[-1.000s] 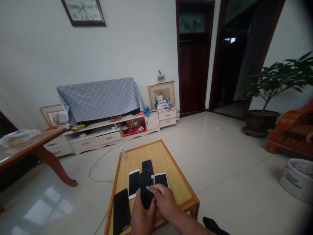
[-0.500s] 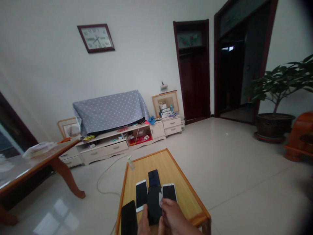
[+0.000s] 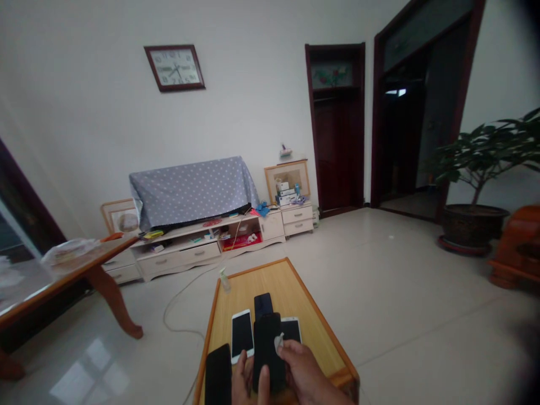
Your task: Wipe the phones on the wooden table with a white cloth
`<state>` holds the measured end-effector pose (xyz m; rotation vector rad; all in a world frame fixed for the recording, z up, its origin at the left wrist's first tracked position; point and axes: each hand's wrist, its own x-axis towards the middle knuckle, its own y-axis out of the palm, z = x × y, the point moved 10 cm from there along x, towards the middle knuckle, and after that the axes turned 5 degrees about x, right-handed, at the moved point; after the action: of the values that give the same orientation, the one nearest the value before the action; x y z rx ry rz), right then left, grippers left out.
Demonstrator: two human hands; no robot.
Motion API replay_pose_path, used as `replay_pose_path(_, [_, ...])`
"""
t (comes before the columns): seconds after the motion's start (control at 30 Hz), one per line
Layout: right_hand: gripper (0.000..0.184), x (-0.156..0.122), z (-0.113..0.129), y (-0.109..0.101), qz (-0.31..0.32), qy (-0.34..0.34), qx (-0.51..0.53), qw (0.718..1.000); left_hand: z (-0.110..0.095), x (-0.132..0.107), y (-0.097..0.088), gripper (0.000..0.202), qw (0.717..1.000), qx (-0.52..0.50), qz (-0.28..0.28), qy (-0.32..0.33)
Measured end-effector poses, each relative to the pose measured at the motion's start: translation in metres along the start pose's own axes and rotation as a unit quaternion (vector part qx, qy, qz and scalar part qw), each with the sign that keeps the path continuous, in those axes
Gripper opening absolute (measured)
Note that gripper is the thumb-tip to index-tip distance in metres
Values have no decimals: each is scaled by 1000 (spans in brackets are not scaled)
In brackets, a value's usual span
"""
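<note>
Cradling a black smartphone in the left hand, its grip wrapped around the edge, while the right hand pinches a pale film tab at the phone's face, low over the wooden desk.

Black smartphone, held near-upright in left hand, dark face showing. Small pale scrap of wipe or film, exact material unclear, pinched by right hand at the phone's right edge. Lying flat just behind: white-framed smartphone at left, white-framed smartphone at right, partly hidden, dark smartphone far. Black smartphone flat, near left.
</note>
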<state>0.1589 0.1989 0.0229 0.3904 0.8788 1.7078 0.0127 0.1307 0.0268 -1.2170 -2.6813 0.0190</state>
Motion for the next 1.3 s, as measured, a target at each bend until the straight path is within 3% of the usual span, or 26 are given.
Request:
replay_pose_path(0.07, [35, -4, -1, 1, 6, 3, -4, 1000, 4, 3, -6, 69, 996, -42, 20, -72])
replay_pose_path(0.2, [35, -10, -5, 5, 22, 21, -3, 1000, -1, 5, -9, 45, 984, -74, 73, -146])
replay_pose_path(0.3, [35, -16, -4, 12, 33, 32, 2, 999, 1, -9, 8, 45, 934, -228, 123, -246])
replay_pose_path(0.47, [36, -42, -3, 32, 53, 32, 6, 998, -9, -37, 23, 46, 850, -376, 186, -318])
replay_pose_path(0.6, [42, -78, -12, 35, 35, 29, -34, 998, -6, -65, 7, 40, 810, -420, 176, -370])
replay_pose_path(0.73, [55, -123, -26, 34, 43, 31, -82, 995, -10, -104, -19, 41, 810, -385, 198, -396])
replay_pose_path(0.87, [58, -178, -25, 36, 30, 29, -119, 992, -45, -145, -44, 36, 796, -439, 199, -366])
replay_pose_path(1.0, [52, -233, -7, 55, 37, 5, -123, 992, -90, -187, -59, 35, 771, -482, 223, -351])
replay_pose_path(1.1, [45, -266, 4, 67, 43, -4, -117, 992, -118, -210, -72, 39, 772, -486, 241, -331])
replay_pose_path(1.3, [38, -319, 16, 86, 50, 0, -94, 994, -151, -243, -92, 75, 786, -436, 323, -297])
